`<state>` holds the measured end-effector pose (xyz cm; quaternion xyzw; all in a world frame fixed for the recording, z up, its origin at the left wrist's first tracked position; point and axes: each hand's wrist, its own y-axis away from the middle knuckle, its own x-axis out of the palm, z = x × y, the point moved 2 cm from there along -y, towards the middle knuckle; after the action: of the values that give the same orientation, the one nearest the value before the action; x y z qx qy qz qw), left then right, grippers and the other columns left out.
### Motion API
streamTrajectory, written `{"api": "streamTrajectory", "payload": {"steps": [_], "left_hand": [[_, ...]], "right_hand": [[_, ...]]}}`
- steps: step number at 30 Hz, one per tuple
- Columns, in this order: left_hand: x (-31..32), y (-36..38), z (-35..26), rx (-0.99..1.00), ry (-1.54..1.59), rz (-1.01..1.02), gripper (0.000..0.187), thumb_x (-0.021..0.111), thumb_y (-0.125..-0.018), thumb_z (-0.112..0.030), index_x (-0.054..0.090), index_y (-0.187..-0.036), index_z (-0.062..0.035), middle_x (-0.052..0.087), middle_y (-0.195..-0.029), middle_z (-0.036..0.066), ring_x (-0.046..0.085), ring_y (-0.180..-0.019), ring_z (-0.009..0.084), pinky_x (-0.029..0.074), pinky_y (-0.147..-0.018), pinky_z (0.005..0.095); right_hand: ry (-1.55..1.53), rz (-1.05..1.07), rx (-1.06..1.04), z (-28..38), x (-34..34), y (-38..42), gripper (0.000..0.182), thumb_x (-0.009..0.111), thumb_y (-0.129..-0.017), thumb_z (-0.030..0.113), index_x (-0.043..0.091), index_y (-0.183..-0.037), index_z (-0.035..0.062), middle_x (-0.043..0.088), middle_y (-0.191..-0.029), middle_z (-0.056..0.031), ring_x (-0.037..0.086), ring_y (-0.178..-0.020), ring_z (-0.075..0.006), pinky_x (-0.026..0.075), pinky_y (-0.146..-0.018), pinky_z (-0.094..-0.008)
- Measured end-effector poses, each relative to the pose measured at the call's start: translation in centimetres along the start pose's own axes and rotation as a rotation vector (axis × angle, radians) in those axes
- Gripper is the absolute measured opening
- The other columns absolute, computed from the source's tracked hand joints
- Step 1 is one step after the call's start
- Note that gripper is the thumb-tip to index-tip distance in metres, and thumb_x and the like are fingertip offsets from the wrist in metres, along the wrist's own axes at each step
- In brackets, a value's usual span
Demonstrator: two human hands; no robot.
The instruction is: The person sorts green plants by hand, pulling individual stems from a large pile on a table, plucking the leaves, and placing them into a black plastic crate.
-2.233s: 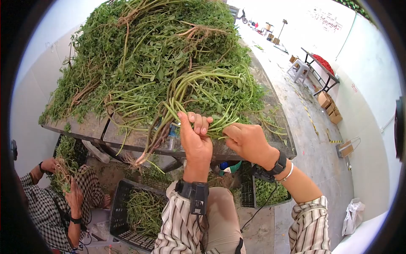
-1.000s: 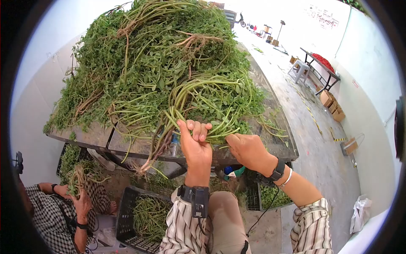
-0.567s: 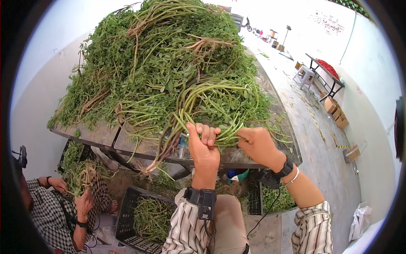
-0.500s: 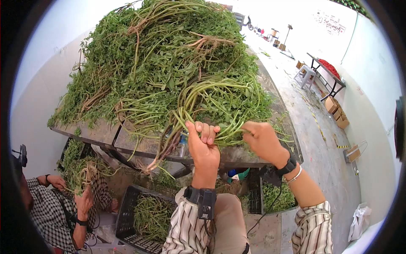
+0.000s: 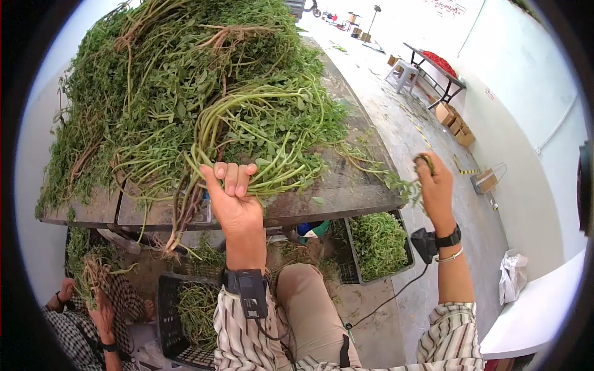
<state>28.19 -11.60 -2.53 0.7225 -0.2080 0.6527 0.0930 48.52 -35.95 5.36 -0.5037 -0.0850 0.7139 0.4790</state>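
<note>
My left hand (image 5: 238, 201) is closed round a bunch of long green stems (image 5: 207, 133) at the table's front edge. Brownish roots (image 5: 170, 241) of the bunch dangle below the edge on the left, while its leafy part lies on the table. My right hand (image 5: 438, 188) is raised to the right, beyond the table corner, with fingers closed. From it hangs a small leafy sprig (image 5: 405, 187), partly hidden by the fingers. A large heap of leafy green plants (image 5: 179, 80) covers most of the table (image 5: 346, 201).
Below the table stand a black crate of leafy tops (image 5: 380, 247) and a black crate of stems (image 5: 198, 312). At lower left, a co-worker's hand (image 5: 102, 315) holds a rooted bunch. A white stool (image 5: 403, 75) and cardboard boxes (image 5: 455, 123) stand along the right wall.
My right hand has moved right and away from the bunch, with a sprig now hanging from it. My left hand keeps its hold. The view has shifted to the right.
</note>
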Motion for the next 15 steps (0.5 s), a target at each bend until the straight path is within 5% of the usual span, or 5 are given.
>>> {"api": "streamTrajectory", "payload": {"steps": [3,7,15], "left_hand": [[-0.1,0.0,-0.4,0.022,-0.011,-0.002,0.037,0.033,-0.096,-0.037,0.04,-0.07,-0.0119,0.025,-0.052,-0.004,0.026,-0.045,0.0101,0.043,-0.067,0.031],[-0.5,0.1,-0.2,0.037,-0.117,0.0,0.038,0.03,-0.097,-0.036,0.04,-0.071,-0.0109,0.026,-0.052,-0.003,0.028,-0.045,0.0107,0.045,-0.07,0.0329],[-1.2,-0.2,-0.2,-0.084,0.061,0.185,0.037,0.026,-0.098,-0.032,0.038,-0.072,-0.0083,0.027,-0.053,0.0,0.03,-0.045,0.0143,0.047,-0.072,0.0351]], "right_hand": [[0.03,-0.102,0.149,-5.2,-1.8,1.7,0.014,0.051,-0.085,0.012,0.056,-0.09,0.0004,0.056,-0.07,-0.0129,0.052,-0.063,-0.0191,0.041,-0.059,-0.0307],[0.262,-0.169,0.078,-11.9,-3.5,4.6,0.014,0.051,-0.084,0.013,0.056,-0.089,0.0008,0.055,-0.068,-0.0151,0.053,-0.061,-0.0231,0.041,-0.058,-0.0329],[0.366,-0.015,0.387,-22.9,-2.3,9.3,0.019,0.052,-0.082,0.019,0.053,-0.085,0.0005,0.055,-0.072,-0.0208,0.057,-0.07,-0.0344,0.042,-0.061,-0.0408]]}}
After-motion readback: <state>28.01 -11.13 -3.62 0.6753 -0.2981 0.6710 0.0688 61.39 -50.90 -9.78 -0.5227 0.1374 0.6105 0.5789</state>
